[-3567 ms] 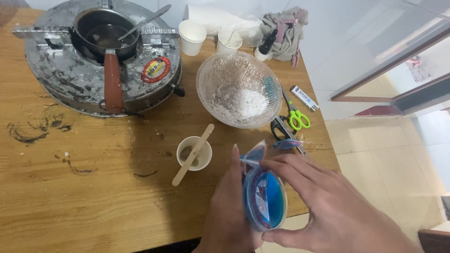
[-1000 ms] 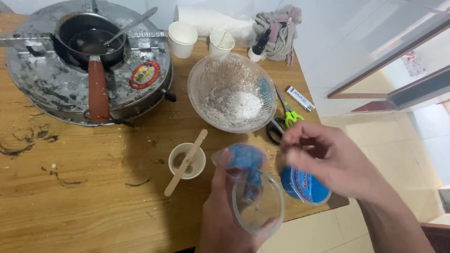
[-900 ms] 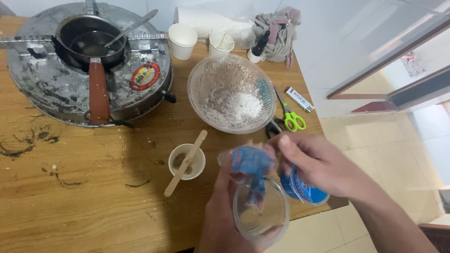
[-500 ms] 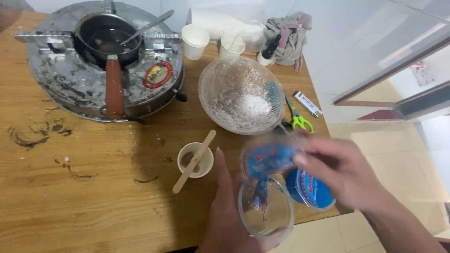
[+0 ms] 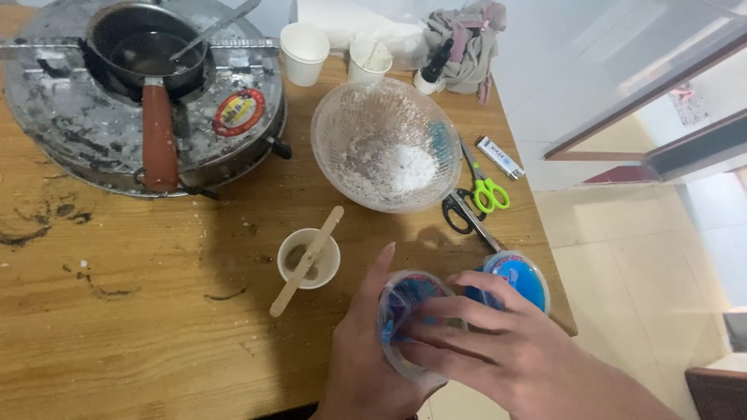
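Both hands meet at the near edge of the table [image 5: 117,334]: my left hand [image 5: 366,365] cups a clear plastic cup [image 5: 408,323] with blue inside from below and the left, while my right hand [image 5: 498,358] lies across its mouth, fingers [image 5: 455,311] curled over the rim and pinching the blue part. It sits between my palms, tilted toward me. A blue lid [image 5: 513,278] lies just right of it, near the table's corner. I judge a slip here could tip the cup's contents over the edge, or my knuckles could nudge that lid off. Farther away stand a small paper cup [image 5: 309,259] with a wooden stick [image 5: 307,260], scissors [image 5: 475,198] and a bowl of white powder [image 5: 385,148].
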